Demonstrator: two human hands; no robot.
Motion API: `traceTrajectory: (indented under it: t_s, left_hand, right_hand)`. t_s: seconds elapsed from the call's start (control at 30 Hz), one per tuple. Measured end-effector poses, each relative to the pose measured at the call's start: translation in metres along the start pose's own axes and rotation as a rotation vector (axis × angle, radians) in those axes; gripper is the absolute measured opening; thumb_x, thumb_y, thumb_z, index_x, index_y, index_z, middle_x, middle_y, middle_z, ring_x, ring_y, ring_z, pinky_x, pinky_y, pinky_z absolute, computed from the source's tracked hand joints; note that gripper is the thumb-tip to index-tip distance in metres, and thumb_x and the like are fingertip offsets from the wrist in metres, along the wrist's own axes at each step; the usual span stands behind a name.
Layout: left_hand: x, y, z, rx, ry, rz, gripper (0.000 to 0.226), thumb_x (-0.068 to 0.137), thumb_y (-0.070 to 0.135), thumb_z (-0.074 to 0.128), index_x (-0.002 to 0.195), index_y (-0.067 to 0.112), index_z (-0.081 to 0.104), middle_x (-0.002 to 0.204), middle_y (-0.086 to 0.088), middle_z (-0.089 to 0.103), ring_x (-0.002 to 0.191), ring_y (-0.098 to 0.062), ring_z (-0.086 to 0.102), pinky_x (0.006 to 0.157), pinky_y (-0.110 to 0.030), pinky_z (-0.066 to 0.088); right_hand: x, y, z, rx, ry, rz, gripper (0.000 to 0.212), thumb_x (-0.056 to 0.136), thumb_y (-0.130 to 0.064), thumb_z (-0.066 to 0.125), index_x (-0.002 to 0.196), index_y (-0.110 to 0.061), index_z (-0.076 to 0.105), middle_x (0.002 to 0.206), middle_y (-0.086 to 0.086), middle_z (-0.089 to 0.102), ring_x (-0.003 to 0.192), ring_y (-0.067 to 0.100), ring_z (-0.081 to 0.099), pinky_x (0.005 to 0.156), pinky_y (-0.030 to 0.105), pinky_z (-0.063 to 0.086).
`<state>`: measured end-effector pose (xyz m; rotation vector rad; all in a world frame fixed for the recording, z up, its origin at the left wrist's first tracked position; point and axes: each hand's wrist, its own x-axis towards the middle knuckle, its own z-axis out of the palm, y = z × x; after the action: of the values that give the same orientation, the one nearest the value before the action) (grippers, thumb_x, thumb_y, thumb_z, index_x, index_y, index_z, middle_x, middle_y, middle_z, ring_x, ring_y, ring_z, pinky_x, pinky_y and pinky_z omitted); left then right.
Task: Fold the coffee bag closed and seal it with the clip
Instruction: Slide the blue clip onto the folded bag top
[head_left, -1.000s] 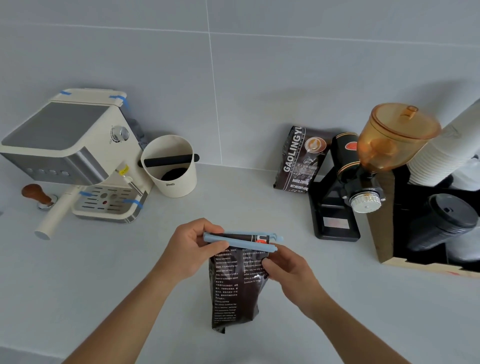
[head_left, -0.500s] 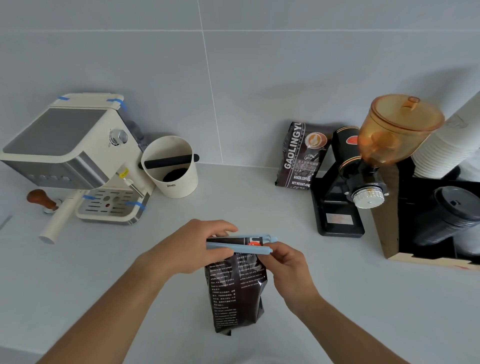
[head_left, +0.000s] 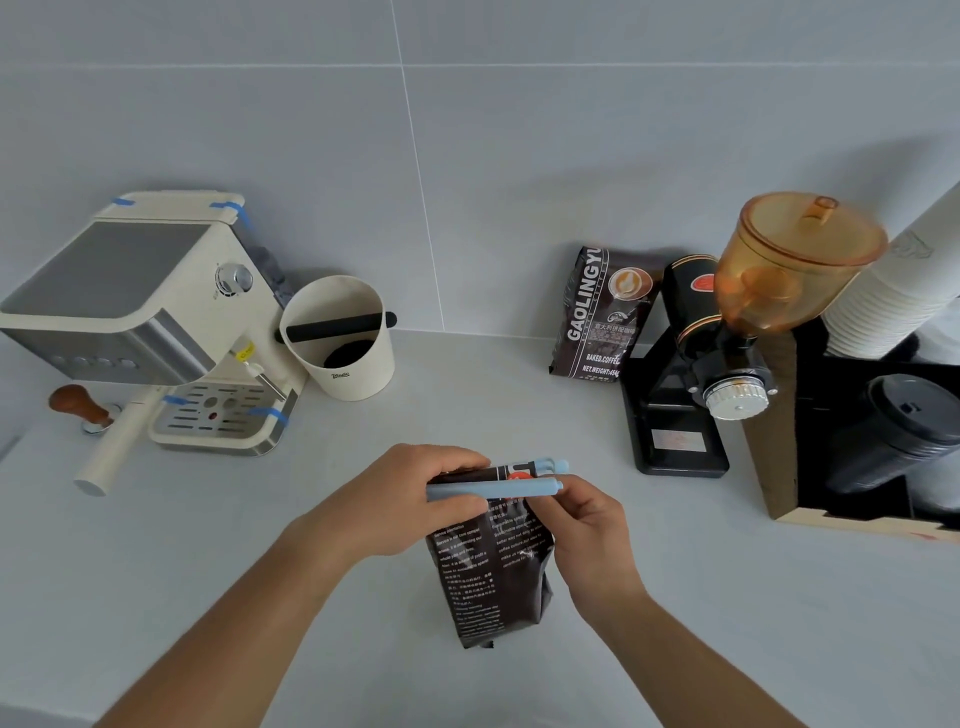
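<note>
A dark coffee bag (head_left: 488, 577) with white print stands on the grey counter in front of me, its top folded over. A light blue clip (head_left: 498, 487) straddles the folded top, its two bars still spread apart at the right end. My left hand (head_left: 400, 501) grips the clip's left end together with the bag's top. My right hand (head_left: 582, 525) pinches the front bar's right end, with its other fingers against the bag's right side.
A cream espresso machine (head_left: 150, 312) with a tamper (head_left: 78, 405) stands at the left, a cream knock box (head_left: 343, 338) beside it. A second coffee bag (head_left: 602, 312), a grinder (head_left: 727, 353) and a cup holder (head_left: 883, 415) line the right.
The bars at the clip's right end have come closer over the folded top. My right hand has slid up from the bag's side to the bar's end.
</note>
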<state>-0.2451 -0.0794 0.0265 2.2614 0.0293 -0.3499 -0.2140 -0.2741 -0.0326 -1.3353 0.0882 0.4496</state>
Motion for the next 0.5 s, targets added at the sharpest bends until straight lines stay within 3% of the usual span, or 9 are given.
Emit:
traceTrajectory:
  t_s: [0.17, 0.33, 0.5]
  left_hand:
    - [-0.004, 0.002, 0.004, -0.029, 0.012, -0.026, 0.034, 0.095, 0.035, 0.053, 0.129, 0.033, 0.056, 0.114, 0.019, 0.062, 0.104, 0.005, 0.058, 0.077, -0.014, 0.053]
    - [-0.005, -0.001, 0.001, -0.017, 0.052, -0.058, 0.026, 0.093, 0.034, 0.058, 0.119, 0.037, 0.061, 0.103, 0.023, 0.065, 0.098, 0.007, 0.060, 0.080, -0.023, 0.056]
    - [-0.007, -0.010, 0.002, -0.063, 0.118, -0.096, 0.019, 0.091, 0.034, 0.061, 0.109, 0.036, 0.067, 0.098, 0.019, 0.071, 0.093, 0.004, 0.064, 0.077, -0.020, 0.052]
  right_hand:
    - [-0.001, -0.003, 0.001, -0.002, 0.009, 0.004, 0.013, 0.088, -0.006, 0.066, 0.086, -0.012, 0.077, 0.081, 0.009, 0.077, 0.072, 0.017, 0.071, 0.060, 0.025, 0.055]
    - [-0.002, -0.006, 0.002, -0.030, 0.003, 0.017, 0.014, 0.088, -0.008, 0.066, 0.081, -0.013, 0.076, 0.075, 0.005, 0.076, 0.069, 0.014, 0.070, 0.059, 0.025, 0.055]
    - [-0.002, -0.007, 0.000, -0.040, 0.019, 0.013, 0.014, 0.088, -0.006, 0.066, 0.082, -0.012, 0.077, 0.076, 0.006, 0.076, 0.067, 0.014, 0.069, 0.057, 0.022, 0.053]
